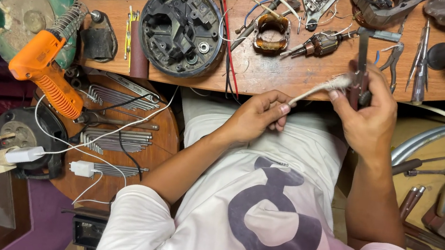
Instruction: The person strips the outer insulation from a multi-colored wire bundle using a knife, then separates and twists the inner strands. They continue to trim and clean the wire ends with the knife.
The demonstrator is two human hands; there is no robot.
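We see the desk [275,74] under warm, even light from above, its wood bright and its clutter sharp. Shadows are soft and short; a dark band sits beneath the desk edge. The white shirt [256,215] nearly blows out at the bottom. The far left falls dim, and the wide lens bends the edges.

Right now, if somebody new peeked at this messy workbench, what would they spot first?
Probably the bright orange plastic glue gun lying at the left, beside a round green disc. In the middle, the left hand pinches a thin white cable while the right hand holds a dark metal tool at its frayed end. Behind them on the wooden bench sits a big round black plastic housing.
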